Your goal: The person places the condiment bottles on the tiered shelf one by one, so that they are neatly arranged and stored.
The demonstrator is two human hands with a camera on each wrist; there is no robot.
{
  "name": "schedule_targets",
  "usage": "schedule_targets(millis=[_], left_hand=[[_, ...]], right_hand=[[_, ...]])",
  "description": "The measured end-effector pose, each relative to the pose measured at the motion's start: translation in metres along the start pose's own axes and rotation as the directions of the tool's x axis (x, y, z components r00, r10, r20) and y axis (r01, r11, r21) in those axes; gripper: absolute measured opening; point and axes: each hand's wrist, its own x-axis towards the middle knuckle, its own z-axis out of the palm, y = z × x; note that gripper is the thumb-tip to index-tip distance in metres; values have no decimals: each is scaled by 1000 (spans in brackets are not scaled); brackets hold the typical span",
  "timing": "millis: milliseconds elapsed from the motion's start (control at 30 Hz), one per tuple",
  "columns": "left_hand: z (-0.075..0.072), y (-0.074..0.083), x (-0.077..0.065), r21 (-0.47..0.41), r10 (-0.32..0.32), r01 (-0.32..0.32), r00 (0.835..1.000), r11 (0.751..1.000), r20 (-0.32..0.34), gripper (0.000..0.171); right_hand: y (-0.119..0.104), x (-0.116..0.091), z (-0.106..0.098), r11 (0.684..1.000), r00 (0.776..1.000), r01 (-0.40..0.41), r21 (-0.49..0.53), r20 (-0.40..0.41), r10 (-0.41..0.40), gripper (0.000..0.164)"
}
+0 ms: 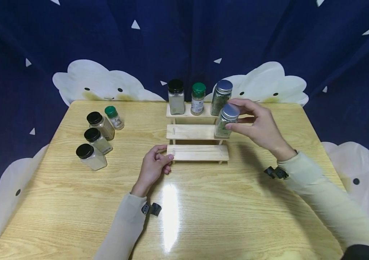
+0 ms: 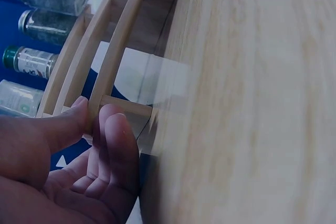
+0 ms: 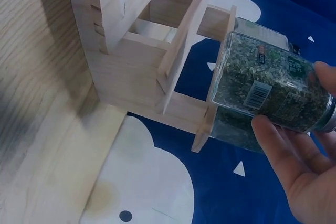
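My right hand (image 1: 258,124) grips a glass jar of dried green herbs (image 1: 224,126) with a silver lid. It is at the right end of the middle step of a three-step wooden rack (image 1: 200,153); whether its base touches the wood I cannot tell. In the right wrist view, the barcode on this herb jar (image 3: 268,82) shows. My left hand (image 1: 153,164) pinches the left end of the lowest step, thumb on top. Along the top step stand a black-lidded jar (image 1: 176,101), a green-capped bottle (image 1: 197,103) and another silver-lidded herb jar (image 1: 219,101).
On the left of the wooden table (image 1: 73,209) stand more seasoning containers: a small green-capped bottle (image 1: 116,121) and three black-lidded jars, the nearest jar (image 1: 94,160) lowest in view. A dark blue curtain (image 1: 177,39) with white clouds hangs behind the table.
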Motion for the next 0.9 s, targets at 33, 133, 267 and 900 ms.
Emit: schedule_targets(millis=[33,133,267,900], left_hand=[[0,0,0,1,-1,1,1000,1000,-2,46],[0,-1,0,5,-6,6,1000,1000,-7,46],[0,-1,0,9,-7,7,1000,1000,-14,46],[0,0,1,7,-6,7,1000,1000,-18,47]], right_hand=[[1,0,1,1000,1000,-1,1,5,1,66],[2,1,4,1000,1000,-5,-1,10,5,64],[7,3,6,1000,1000,-14,-17,16,14,63],[19,4,10,997,998,-45,-58,39,47,62]])
